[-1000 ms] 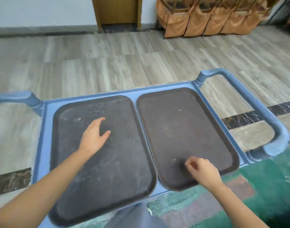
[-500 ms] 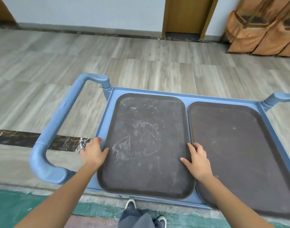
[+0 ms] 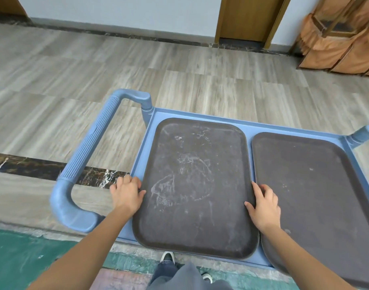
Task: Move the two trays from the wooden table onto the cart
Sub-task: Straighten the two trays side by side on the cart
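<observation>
Two dark brown trays lie side by side on the top of a blue cart. The left tray has pale scuff marks; the right tray runs off the frame's right edge. My left hand grips the left tray's left rim, thumb on the tray's surface. My right hand grips that same tray's right rim, fingers resting where the two trays meet. The wooden table is out of view.
The cart's ribbed blue handle sticks out to the left; the other handle shows at the right edge. Orange-covered chairs stand at the back right beside a wooden door. My shoes and trouser legs are below the cart.
My view has swung left. Both hands moved from the trays' surfaces to the two long rims of the left tray and now hold it there.
</observation>
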